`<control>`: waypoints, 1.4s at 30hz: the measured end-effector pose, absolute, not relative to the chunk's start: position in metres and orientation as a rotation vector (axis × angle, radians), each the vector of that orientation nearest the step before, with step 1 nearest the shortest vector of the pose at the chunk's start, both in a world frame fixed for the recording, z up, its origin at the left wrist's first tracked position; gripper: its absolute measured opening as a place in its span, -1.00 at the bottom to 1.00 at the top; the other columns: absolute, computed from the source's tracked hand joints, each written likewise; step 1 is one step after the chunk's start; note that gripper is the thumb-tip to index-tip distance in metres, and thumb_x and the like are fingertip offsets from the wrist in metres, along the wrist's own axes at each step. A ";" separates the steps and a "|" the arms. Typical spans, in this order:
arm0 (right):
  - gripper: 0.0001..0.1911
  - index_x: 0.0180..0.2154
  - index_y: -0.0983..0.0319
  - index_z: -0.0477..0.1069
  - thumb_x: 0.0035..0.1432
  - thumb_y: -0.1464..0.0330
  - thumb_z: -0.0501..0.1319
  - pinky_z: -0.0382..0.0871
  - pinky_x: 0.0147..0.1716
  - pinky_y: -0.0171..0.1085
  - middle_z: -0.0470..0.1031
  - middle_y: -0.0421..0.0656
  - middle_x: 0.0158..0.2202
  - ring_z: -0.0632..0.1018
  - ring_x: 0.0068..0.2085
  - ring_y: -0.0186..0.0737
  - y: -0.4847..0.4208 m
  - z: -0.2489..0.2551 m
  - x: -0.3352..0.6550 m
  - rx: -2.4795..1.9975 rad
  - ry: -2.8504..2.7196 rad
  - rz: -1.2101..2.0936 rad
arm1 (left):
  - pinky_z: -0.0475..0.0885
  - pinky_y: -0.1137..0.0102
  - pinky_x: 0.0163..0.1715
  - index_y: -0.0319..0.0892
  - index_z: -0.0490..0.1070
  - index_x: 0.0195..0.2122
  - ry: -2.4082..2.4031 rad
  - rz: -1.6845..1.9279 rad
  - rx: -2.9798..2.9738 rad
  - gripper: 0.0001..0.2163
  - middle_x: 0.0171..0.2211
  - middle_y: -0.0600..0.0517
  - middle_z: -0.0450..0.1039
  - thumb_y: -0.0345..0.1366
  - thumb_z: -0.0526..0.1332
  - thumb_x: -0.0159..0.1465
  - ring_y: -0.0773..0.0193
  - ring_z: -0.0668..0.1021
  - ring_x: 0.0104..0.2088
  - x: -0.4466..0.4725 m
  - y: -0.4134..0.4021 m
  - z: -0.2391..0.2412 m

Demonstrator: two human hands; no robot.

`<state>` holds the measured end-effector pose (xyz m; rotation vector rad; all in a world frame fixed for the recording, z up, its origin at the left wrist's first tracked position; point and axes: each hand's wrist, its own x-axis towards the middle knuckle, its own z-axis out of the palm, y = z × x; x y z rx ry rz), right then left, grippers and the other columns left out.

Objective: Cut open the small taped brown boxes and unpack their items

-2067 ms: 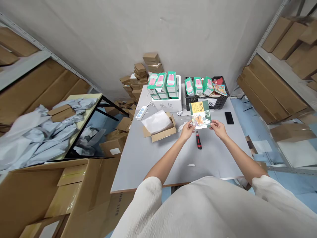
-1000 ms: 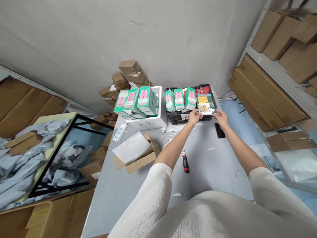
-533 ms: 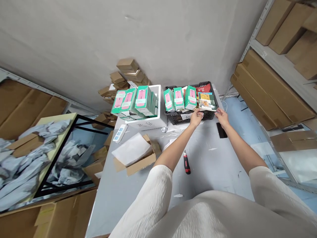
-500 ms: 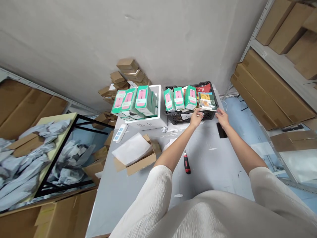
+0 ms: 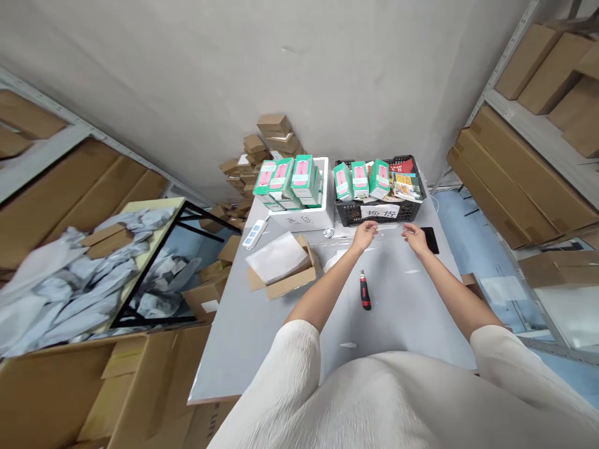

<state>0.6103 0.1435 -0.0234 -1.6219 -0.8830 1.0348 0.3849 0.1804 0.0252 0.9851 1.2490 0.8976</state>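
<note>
spreading over the side table (image 5: 163, 207), pale bags (image 5: 79, 299) are lying at far left, and a big carton (image 5: 173, 374) is standing below them, beside the left edge of the table (image 5: 253, 362). a power strip (image 5: 255, 233) is lying near that edge. just right of it, an opened box (image 5: 292, 285) is resting with its flaps out, and a white sheet (image 5: 277, 257) is covering part of it. behind, a white bin (image 5: 299, 219) is holding green boxes (image 5: 304, 171) that are rising above its rim. a paper ball (image 5: 329, 232) is sitting in front of the bin's right corner. past a narrow gap, the black crate (image 5: 344, 215) is standing by the back edge. the left hand (image 5: 365, 235) is hovering before the crate, fingers loosely curled and grasping nothing. nearer the person, a red-black tool (image 5: 365, 293) is lying with bare tabletop showing on both sides. the book (image 5: 408, 188) is lying inside the crate's right part. the right hand (image 5: 414, 238) is hovering in front, its fingers slack and unloaded, just beside the phone (image 5: 430, 241). beyond the right edge, blue floor (image 5: 468, 231) is stretching toward the shelf (image 5: 561, 134).
</note>
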 end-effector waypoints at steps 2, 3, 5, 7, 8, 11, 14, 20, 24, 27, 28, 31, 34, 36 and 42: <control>-0.59 -0.10 0.20 0.58 -0.03 0.21 0.36 0.56 -0.24 -0.19 0.67 0.01 0.00 0.67 -0.23 -0.16 0.133 -0.021 0.585 -1.603 -0.912 1.088 | 0.49 0.39 -0.22 -0.16 0.58 -0.23 1.281 0.921 0.963 -0.88 -0.21 -0.03 0.63 -0.34 0.45 0.22 0.25 0.65 -0.28 0.358 0.165 0.026; -0.61 -0.11 0.20 0.58 -0.02 0.22 0.36 0.56 -0.25 -0.20 0.68 0.00 -0.01 0.67 -0.23 -0.17 0.129 -0.019 0.572 -1.592 -0.928 1.114 | 0.48 0.41 -0.23 -0.16 0.58 -0.23 1.299 0.936 0.956 -0.87 -0.22 -0.03 0.63 -0.33 0.45 0.22 0.26 0.64 -0.29 0.344 0.158 0.026; -0.64 -0.13 0.20 0.59 -0.01 0.25 0.35 0.54 -0.27 -0.22 0.68 -0.02 -0.02 0.67 -0.25 -0.19 0.122 -0.016 0.545 -1.574 -0.966 1.165 | 0.48 0.42 -0.23 -0.16 0.59 -0.23 1.338 0.960 0.947 -0.88 -0.24 -0.02 0.63 -0.33 0.44 0.21 0.27 0.64 -0.29 0.314 0.144 0.026; -0.67 -0.15 0.20 0.60 -0.01 0.27 0.35 0.53 -0.28 -0.24 0.69 -0.04 -0.04 0.66 -0.26 -0.20 0.115 -0.013 0.517 -1.557 -1.017 1.210 | 0.50 0.40 -0.22 -0.16 0.59 -0.24 1.374 0.976 0.940 -0.89 -0.24 -0.03 0.63 -0.34 0.43 0.21 0.27 0.64 -0.29 0.283 0.131 0.025; -0.68 -0.15 0.20 0.60 0.00 0.28 0.35 0.53 -0.28 -0.25 0.69 -0.05 -0.06 0.66 -0.26 -0.20 0.112 -0.012 0.503 -1.549 -1.045 1.229 | 0.51 0.39 -0.21 -0.16 0.59 -0.24 1.392 0.984 0.934 -0.89 -0.24 -0.03 0.64 -0.35 0.43 0.20 0.26 0.64 -0.28 0.268 0.124 0.025; -0.71 -0.17 0.19 0.62 0.01 0.29 0.36 0.54 -0.27 -0.23 0.70 -0.08 -0.11 0.67 -0.26 -0.19 0.103 -0.010 0.463 -1.527 -1.124 1.274 | 0.54 0.33 -0.15 -0.15 0.59 -0.24 1.438 1.017 0.922 -0.88 -0.23 -0.04 0.64 -0.36 0.43 0.19 0.24 0.64 -0.27 0.222 0.106 0.021; -0.74 -0.18 0.19 0.63 0.03 0.30 0.39 0.56 -0.24 -0.22 0.70 -0.10 -0.16 0.68 -0.27 -0.18 0.094 -0.010 0.426 -1.522 -1.187 1.301 | 0.57 0.27 -0.08 -0.16 0.59 -0.25 1.472 1.033 0.931 -0.89 -0.23 -0.05 0.64 -0.38 0.41 0.19 0.21 0.64 -0.25 0.176 0.091 0.015; -0.78 -0.17 0.20 0.64 0.09 0.35 0.35 0.59 -0.23 -0.21 0.71 -0.08 -0.13 0.68 -0.24 -0.17 0.086 -0.012 0.358 -1.542 -1.279 1.309 | 0.54 0.19 0.13 -0.14 0.62 -0.18 1.561 0.977 1.080 -0.86 -0.05 -0.09 0.69 -0.34 0.36 0.24 0.11 0.66 -0.03 0.087 0.070 0.000; -0.76 -0.17 0.20 0.64 0.09 0.34 0.33 0.60 -0.18 -0.17 0.71 -0.08 -0.09 0.68 -0.23 -0.15 0.083 -0.017 0.310 -1.529 -1.318 1.300 | 0.53 0.18 0.18 -0.14 0.64 -0.05 1.621 0.890 1.182 -0.79 0.06 -0.12 0.67 -0.34 0.30 0.31 0.07 0.66 0.05 0.037 0.067 -0.007; -0.72 -0.16 0.20 0.65 0.06 0.34 0.30 0.59 -0.13 -0.15 0.71 -0.11 -0.17 0.66 -0.22 -0.15 0.083 -0.021 0.277 -1.530 -1.329 1.286 | 0.52 0.21 0.19 -0.15 0.62 0.02 1.690 0.807 1.285 -0.75 0.09 -0.11 0.66 -0.38 0.24 0.37 0.07 0.66 0.06 0.007 0.075 -0.008; -0.70 -0.15 0.20 0.65 0.05 0.33 0.29 0.59 -0.11 -0.15 0.71 -0.12 -0.20 0.66 -0.22 -0.14 0.083 -0.021 0.269 -1.531 -1.331 1.282 | 0.51 0.22 0.20 -0.15 0.61 0.04 1.713 0.777 1.334 -0.74 0.10 -0.11 0.65 -0.39 0.23 0.38 0.08 0.66 0.04 -0.001 0.080 -0.008; -0.65 -0.12 0.21 0.66 0.04 0.30 0.29 0.57 -0.09 -0.13 0.69 -0.14 -0.29 0.64 -0.24 -0.12 0.085 -0.020 0.254 -1.546 -1.338 1.270 | 0.47 0.20 0.26 -0.13 0.57 0.07 1.772 0.708 1.490 -0.72 0.24 -0.09 0.56 -0.41 0.19 0.40 0.11 0.66 0.04 -0.018 0.098 -0.006; -0.63 -0.12 0.22 0.67 0.04 0.26 0.28 0.57 -0.10 -0.12 0.70 -0.12 -0.25 0.63 -0.25 -0.11 0.090 -0.019 0.252 -1.592 -1.353 1.214 | 0.46 0.18 0.28 -0.11 0.52 0.10 1.828 0.630 1.577 -0.70 0.38 -0.11 0.40 -0.42 0.19 0.38 0.08 0.62 0.12 -0.026 0.117 -0.005; -0.63 -0.12 0.21 0.67 0.06 0.24 0.27 0.57 -0.09 -0.10 0.71 -0.09 -0.18 0.63 -0.23 -0.09 0.094 -0.019 0.256 -1.631 -1.381 1.153 | 0.45 0.17 0.27 -0.11 0.50 0.13 1.844 0.553 1.603 -0.68 0.41 -0.13 0.36 -0.42 0.20 0.37 0.04 0.60 0.19 -0.027 0.127 -0.007; -0.69 -0.13 0.19 0.67 0.14 0.25 0.24 0.54 0.07 0.00 0.68 -0.02 0.00 0.63 -0.11 -0.03 0.108 -0.033 0.269 -1.710 -1.522 0.951 | 0.45 0.14 0.23 -0.06 0.44 0.29 1.737 0.329 1.672 -0.57 0.21 -0.13 0.59 -0.36 0.21 0.39 -0.06 0.58 0.22 -0.018 0.123 -0.027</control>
